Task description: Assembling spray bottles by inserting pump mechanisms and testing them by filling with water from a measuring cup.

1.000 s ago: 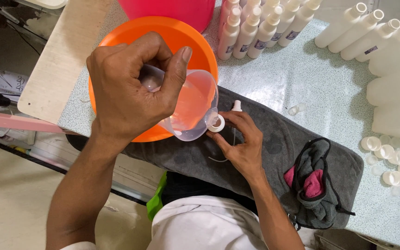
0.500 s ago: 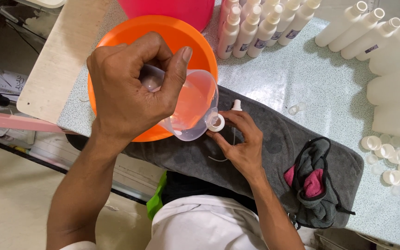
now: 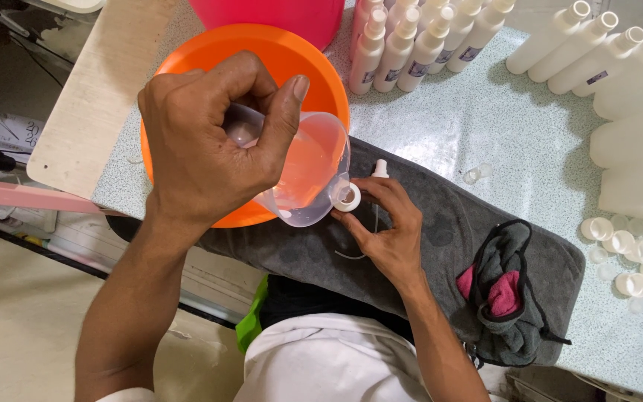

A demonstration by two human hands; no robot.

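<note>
Left hand (image 3: 206, 145): fingers gripping clear measuring jug (image 3: 303, 175), tilting it.
Right hand (image 3: 385, 231): fingers closing around small white bottle (image 3: 349, 197).

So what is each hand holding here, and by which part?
The left hand grips a clear plastic jug by its handle, tilted over a small white bottle. The right hand holds that bottle just below its open neck.

left hand (image 3: 210, 141): covers the clear jug's (image 3: 306, 175) handle | right hand (image 3: 385, 231): hides the small bottle's (image 3: 348, 197) body, only its mouth shows | beyond both hands: pink tub (image 3: 277, 18) cut by top edge | liquid level: cannot tell
</note>
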